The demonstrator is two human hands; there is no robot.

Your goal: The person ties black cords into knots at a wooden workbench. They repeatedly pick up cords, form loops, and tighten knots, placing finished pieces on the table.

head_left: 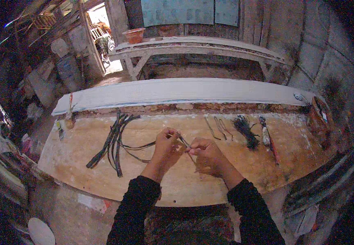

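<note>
Over the middle of the wooden board, both hands are close together on a thin dark strip. My left hand is closed on it with the fingertips pinched. My right hand pinches the strip between thumb and forefinger, and a short end hangs below the fingers. To the left lies a loose bundle of dark flat strips. Some of its lengths run across the board toward my left hand, which hides where they end. What the strips are made of cannot be made out.
Right of my hands lie several short thin cords, a tangled black fibre bunch and a red-handled tool. A whitish plank borders the far edge. Behind stands a bench with an orange pot. A brush-like tool sits far left.
</note>
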